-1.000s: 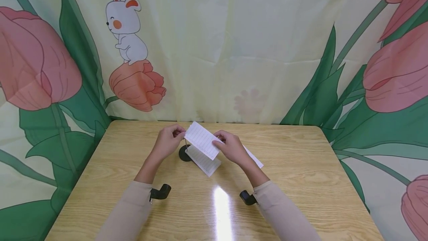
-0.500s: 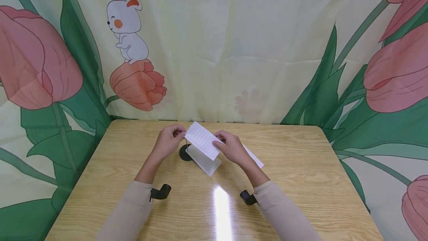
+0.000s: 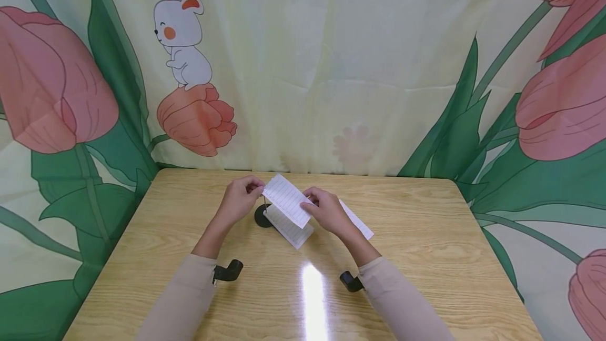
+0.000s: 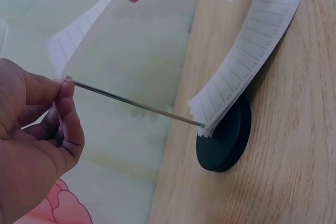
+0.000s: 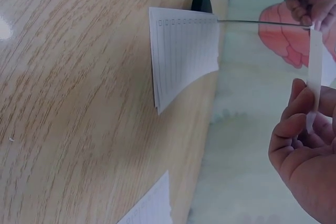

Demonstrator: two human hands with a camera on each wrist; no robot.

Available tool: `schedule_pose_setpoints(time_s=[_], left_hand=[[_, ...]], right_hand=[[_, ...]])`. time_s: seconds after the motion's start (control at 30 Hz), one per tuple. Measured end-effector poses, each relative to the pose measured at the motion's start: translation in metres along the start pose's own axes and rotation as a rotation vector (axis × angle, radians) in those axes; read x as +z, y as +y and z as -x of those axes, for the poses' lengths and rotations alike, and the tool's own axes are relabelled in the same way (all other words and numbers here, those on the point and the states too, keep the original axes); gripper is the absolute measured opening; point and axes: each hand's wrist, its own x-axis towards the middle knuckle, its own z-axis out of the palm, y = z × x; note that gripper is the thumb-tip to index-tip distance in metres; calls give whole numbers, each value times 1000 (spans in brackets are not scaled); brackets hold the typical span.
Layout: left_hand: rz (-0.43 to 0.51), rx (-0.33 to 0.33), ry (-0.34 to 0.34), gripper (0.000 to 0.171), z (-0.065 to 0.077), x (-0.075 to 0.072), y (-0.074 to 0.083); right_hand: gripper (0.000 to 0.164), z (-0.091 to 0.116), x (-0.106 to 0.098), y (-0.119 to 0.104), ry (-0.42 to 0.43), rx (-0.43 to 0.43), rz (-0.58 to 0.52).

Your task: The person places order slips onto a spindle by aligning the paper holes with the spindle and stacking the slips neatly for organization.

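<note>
A paper spike with a round black base (image 4: 223, 140) and a thin metal rod (image 4: 134, 103) stands on the table. Several lined sheets (image 4: 252, 51) are speared low on the rod, just above the base. Up at the rod's tip, my left hand (image 3: 240, 199) pinches the corner of another lined sheet (image 3: 286, 200) between thumb and fingers. The far end of that sheet is pinched by my right hand (image 3: 326, 209), thumb on top in the head view. Whether the rod's tip passes through the sheet is hidden by the left fingertips.
One more lined paper (image 3: 358, 221) lies on the wooden table (image 3: 426, 257), partly behind the right wrist in the head view. A curtain with tulips and a rabbit (image 3: 184, 41) hangs behind the table's back edge.
Both hands keep their pinch on the sheet and have hardly moved. The sheet and right hand have shifted very slightly downward in the head view.
</note>
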Motion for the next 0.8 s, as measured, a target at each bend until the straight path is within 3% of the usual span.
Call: schedule_pose_setpoints(time_s=[0.43, 0.8], left_hand=[[-20, -13, -11, 10, 0, -1, 2], [0, -20, -52, 11, -1, 5, -11]], right_hand=[[18, 1, 5, 2, 13, -22, 33], [20, 5, 9, 9, -26, -6, 45]])
